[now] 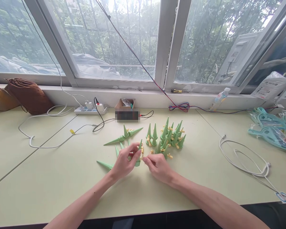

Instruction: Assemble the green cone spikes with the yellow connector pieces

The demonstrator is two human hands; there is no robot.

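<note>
Soft, bright daylight comes through the windows (114, 38) at 12 o'clock. The panes look hazy, and the sky burns to white toward 1 and 2 o'clock. The bench (50, 178) is evenly lit with no glare. Only faint, short shadows fall toward 6 o'clock beneath the cones (166, 136). The middle is sharp, with no motion blur. A pixelated patch covers the front of the box (127, 115) at 12 o'clock. Wide-angle distortion tilts the frames (166, 41) outward at 10 and 2 o'clock, and detail softens toward the corners.
</note>
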